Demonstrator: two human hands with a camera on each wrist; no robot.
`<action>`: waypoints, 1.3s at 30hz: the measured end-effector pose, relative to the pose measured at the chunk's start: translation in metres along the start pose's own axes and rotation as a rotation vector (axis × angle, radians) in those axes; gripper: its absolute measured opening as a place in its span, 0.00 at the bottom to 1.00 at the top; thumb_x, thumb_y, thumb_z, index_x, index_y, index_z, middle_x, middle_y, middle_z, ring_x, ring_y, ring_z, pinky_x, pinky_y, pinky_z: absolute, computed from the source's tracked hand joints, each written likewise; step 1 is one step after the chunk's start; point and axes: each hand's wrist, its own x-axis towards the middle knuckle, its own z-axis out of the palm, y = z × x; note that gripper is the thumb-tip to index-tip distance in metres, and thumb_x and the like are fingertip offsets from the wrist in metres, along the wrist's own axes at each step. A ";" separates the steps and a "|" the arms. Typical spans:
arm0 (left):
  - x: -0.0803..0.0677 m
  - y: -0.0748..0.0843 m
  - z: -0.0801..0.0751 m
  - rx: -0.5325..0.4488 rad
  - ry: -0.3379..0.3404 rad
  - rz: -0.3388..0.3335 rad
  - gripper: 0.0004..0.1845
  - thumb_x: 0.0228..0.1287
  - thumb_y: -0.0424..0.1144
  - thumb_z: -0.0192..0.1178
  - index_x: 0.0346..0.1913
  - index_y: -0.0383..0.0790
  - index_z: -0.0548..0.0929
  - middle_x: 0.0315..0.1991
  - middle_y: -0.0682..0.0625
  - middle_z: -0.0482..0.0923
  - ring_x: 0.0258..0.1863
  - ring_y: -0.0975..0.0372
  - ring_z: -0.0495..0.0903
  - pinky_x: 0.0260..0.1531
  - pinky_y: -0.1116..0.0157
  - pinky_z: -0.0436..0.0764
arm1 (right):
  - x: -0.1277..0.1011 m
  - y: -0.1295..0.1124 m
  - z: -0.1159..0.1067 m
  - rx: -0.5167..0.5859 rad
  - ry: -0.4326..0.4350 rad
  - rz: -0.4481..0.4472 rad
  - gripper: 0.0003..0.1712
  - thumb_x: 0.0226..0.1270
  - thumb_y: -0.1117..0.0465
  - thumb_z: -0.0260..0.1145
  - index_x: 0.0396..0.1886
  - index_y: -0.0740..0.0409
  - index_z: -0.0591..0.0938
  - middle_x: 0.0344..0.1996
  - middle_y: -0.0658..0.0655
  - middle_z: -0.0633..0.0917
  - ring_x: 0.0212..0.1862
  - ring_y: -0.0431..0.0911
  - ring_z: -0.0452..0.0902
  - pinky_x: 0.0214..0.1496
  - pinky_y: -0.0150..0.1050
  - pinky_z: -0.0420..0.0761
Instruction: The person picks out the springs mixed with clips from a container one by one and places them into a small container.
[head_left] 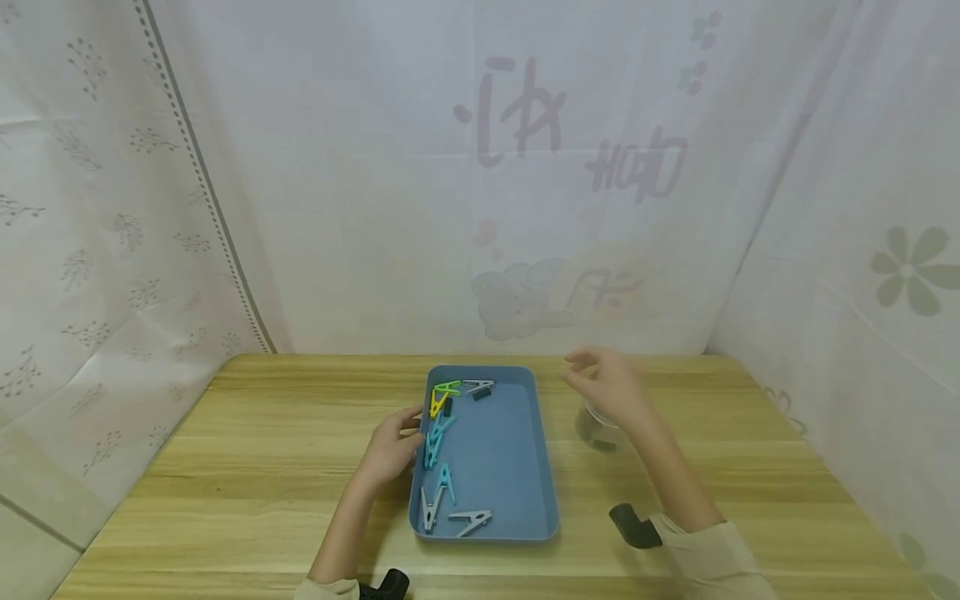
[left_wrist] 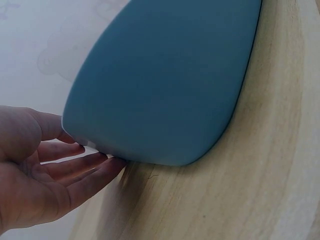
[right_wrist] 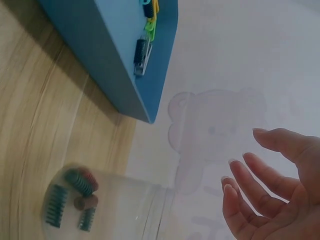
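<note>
A blue plastic tray [head_left: 517,467] lies on the wooden table and holds several clothes pegs: a yellow peg [head_left: 438,403], teal pegs [head_left: 435,442], white pegs [head_left: 468,522]. My left hand [head_left: 392,450] rests against the tray's left wall; its straight fingers [left_wrist: 75,167] touch the blue tray [left_wrist: 165,85] from outside. To the right of the tray, my right hand [head_left: 603,383] hovers open above a clear glass jar [head_left: 596,429]. In the right wrist view the jar [right_wrist: 95,210] holds a few small green pieces, and the empty hand [right_wrist: 272,187] is apart from it.
The table [head_left: 247,467] is enclosed by white patterned cloth walls [head_left: 450,167] at the back and on both sides. Bare wood lies left of the tray and along the front edge. The tray corner [right_wrist: 150,100] stands close to the jar.
</note>
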 end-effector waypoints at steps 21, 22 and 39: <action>-0.002 0.001 -0.002 -0.002 -0.008 -0.001 0.28 0.72 0.26 0.52 0.74 0.24 0.70 0.65 0.25 0.76 0.51 0.44 0.84 0.38 0.56 0.87 | 0.017 -0.021 0.017 0.005 -0.081 0.036 0.23 0.75 0.56 0.68 0.62 0.67 0.82 0.55 0.69 0.86 0.55 0.64 0.84 0.55 0.57 0.85; -0.002 0.001 -0.002 -0.001 -0.009 -0.002 0.28 0.72 0.26 0.52 0.74 0.25 0.70 0.65 0.25 0.76 0.51 0.44 0.84 0.38 0.55 0.88 | 0.017 -0.021 0.017 0.006 -0.083 0.036 0.23 0.75 0.56 0.68 0.62 0.67 0.82 0.56 0.69 0.86 0.55 0.64 0.84 0.55 0.57 0.85; -0.001 0.002 -0.003 -0.001 -0.011 0.018 0.28 0.72 0.26 0.52 0.74 0.23 0.70 0.64 0.24 0.76 0.48 0.46 0.83 0.36 0.57 0.86 | 0.030 -0.031 0.033 0.037 -0.091 0.014 0.20 0.74 0.60 0.68 0.58 0.70 0.83 0.54 0.73 0.86 0.54 0.66 0.85 0.54 0.56 0.87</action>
